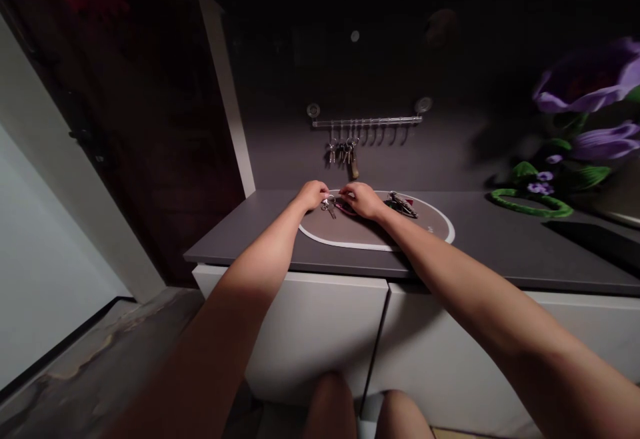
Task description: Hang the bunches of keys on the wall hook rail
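I'm at a close fingertip-handling step: left hand (pixel 313 195) seemingly pinching keys (pixel 331 211), right hand (pixel 364 200) curled, its hold unclear, so moving calls for gentleness

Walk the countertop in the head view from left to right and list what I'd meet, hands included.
Left hand → small keys on a ring at its fingertips → right hand → larger bunch of keys → fuzzy green ring.

arms extended | left hand (pixel 311 195), right hand (pixel 362 199) near | palms down
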`<move>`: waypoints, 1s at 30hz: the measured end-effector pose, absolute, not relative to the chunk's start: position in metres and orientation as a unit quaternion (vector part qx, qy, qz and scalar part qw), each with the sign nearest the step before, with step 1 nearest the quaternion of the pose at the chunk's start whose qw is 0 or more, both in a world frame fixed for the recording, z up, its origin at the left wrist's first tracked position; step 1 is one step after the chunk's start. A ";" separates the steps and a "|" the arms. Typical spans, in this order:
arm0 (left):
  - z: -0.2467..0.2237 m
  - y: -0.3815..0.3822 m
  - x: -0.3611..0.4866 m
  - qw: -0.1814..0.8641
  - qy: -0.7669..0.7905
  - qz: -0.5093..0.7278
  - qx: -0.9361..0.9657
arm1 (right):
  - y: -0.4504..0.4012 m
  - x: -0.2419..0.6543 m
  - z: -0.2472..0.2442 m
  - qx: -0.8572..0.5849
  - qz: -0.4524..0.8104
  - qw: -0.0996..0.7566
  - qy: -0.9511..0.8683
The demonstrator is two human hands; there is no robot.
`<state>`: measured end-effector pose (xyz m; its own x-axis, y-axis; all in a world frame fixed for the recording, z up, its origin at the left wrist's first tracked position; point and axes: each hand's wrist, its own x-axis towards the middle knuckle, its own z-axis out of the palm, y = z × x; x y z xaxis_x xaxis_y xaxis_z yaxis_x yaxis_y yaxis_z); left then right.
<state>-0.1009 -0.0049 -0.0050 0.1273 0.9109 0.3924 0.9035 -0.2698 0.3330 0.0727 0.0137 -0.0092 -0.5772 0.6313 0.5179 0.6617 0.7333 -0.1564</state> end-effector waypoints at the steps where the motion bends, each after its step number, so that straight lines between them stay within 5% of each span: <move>1: -0.006 -0.005 -0.100 0.004 0.606 0.262 0.751 | 0.014 0.072 -0.009 -0.364 -0.035 0.271 -0.891; 11: -0.012 0.003 -0.102 0.028 0.606 0.288 0.741 | 0.014 0.068 -0.007 -0.389 -0.017 0.211 -0.897; 30: 0.002 -0.006 -0.092 0.402 0.542 0.508 0.535 | 0.015 0.065 -0.004 -0.408 -0.033 0.236 -0.881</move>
<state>-0.0924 -0.0056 0.0019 -0.1042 0.9886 0.1088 0.1723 -0.0898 0.9810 0.0649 0.0149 -0.0043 -0.5561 0.7036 0.4423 0.7350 0.6648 -0.1336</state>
